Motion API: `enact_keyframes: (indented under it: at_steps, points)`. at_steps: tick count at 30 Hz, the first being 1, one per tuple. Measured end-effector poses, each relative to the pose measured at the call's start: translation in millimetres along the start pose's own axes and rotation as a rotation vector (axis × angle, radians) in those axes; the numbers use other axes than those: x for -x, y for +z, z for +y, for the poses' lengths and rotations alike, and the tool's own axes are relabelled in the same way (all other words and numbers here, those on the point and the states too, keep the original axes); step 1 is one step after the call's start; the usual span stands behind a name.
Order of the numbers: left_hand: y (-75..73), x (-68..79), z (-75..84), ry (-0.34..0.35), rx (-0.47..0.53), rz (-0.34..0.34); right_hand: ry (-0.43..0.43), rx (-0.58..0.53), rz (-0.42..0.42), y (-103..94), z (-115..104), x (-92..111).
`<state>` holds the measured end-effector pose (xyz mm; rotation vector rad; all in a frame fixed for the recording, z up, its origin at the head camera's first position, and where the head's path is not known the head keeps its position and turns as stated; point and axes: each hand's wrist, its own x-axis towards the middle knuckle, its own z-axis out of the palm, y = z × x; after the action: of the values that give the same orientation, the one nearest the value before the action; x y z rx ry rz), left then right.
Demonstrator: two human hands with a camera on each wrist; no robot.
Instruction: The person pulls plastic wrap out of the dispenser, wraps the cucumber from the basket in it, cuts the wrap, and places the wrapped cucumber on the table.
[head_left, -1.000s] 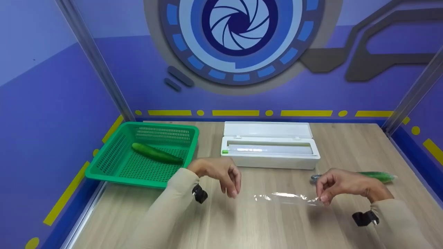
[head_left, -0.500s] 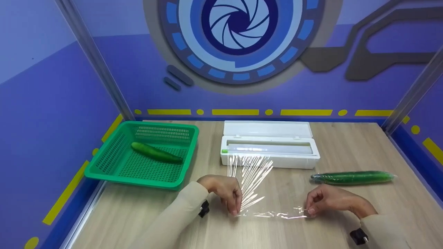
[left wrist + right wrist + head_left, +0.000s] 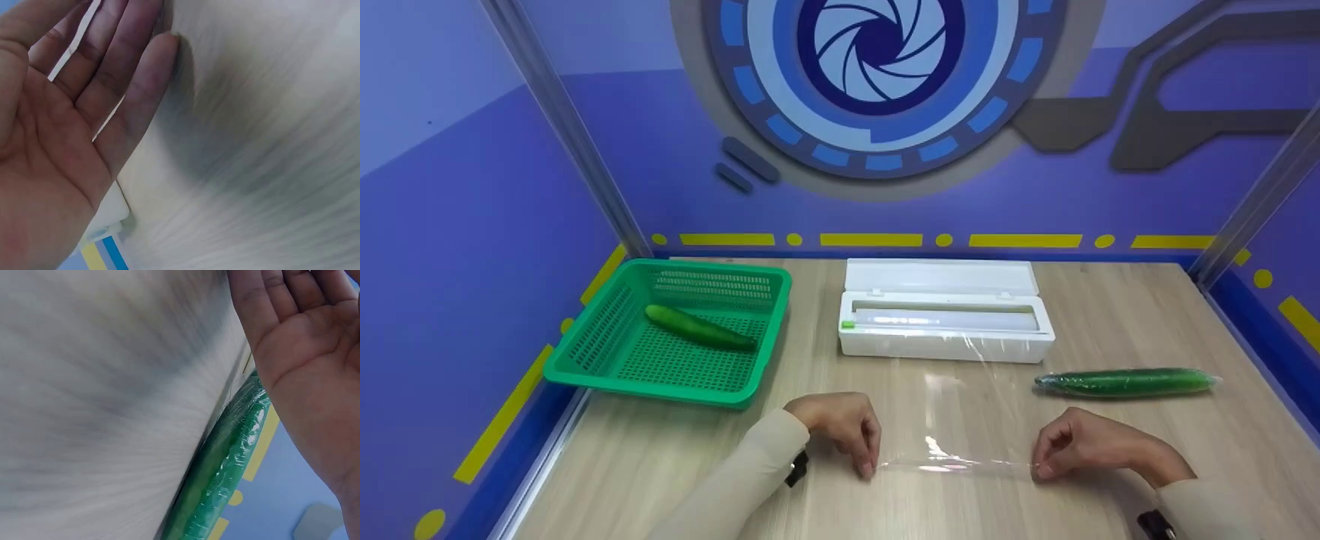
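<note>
A sheet of clear plastic wrap stretches over the table from the white wrap dispenser box toward the person. Its near left corner is pinched by the left hand, its near right corner by the right hand. The box lid stands open at the back, and the wrap roll shows inside. Beyond the right hand lies a cucumber in plastic wrap, also close up in the right wrist view, where the wrapped cucumber has a shiny creased skin. In the left wrist view the fingertips of the left hand are partly hidden.
A green plastic basket stands at the left with one bare cucumber in it. Purple-blue panels enclose the wooden table at the back and both sides.
The left hand, empty at first, now pinches the wrap's left corner. Both hands have come nearer the body, drawing the sheet out from the box, and its creased left side has smoothed.
</note>
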<state>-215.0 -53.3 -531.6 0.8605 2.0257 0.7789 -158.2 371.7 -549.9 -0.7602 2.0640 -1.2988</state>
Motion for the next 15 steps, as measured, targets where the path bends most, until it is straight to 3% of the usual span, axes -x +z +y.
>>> enact_keyframes:
  at_steps: [7,15]
  points:
    - [2.2,3.8,1.7,-0.017,-0.030,-0.021,-0.011,0.081,-0.032,5.7,-6.7,-1.6]
    - [7.4,9.3,-0.4,-0.057,-0.029,0.091,0.159,0.151,0.100,19.1,-13.0,-6.4]
